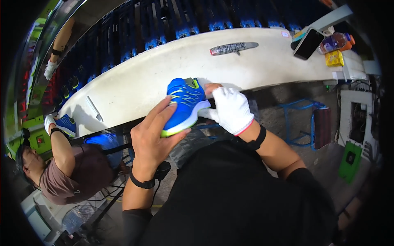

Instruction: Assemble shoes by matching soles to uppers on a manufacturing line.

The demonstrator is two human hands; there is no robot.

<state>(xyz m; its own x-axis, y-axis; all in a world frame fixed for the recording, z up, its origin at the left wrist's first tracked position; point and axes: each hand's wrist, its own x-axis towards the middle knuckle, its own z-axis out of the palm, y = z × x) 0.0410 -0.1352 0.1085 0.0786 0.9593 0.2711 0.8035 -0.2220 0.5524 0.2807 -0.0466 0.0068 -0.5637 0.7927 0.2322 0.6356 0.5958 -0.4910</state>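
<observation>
A blue sneaker with lime trim, lime laces and a white sole is held tilted over the near edge of the white bench. My bare left hand grips its toe end, fingers over the upper and thumb along the sole. At the heel, my right hand in a white knit glove holds the shoe with the thumb by the sole. Bare fingertip skin shows near the collar; part of the grip is hidden. Beyond the shoe lies a knife with a wrapped handle.
A co-worker at the left has a gloved hand on another blue shoe, near a grey strip-like tool. A phone, bottle and yellow packet sit far right. Dark racks with blue ends line the far edge.
</observation>
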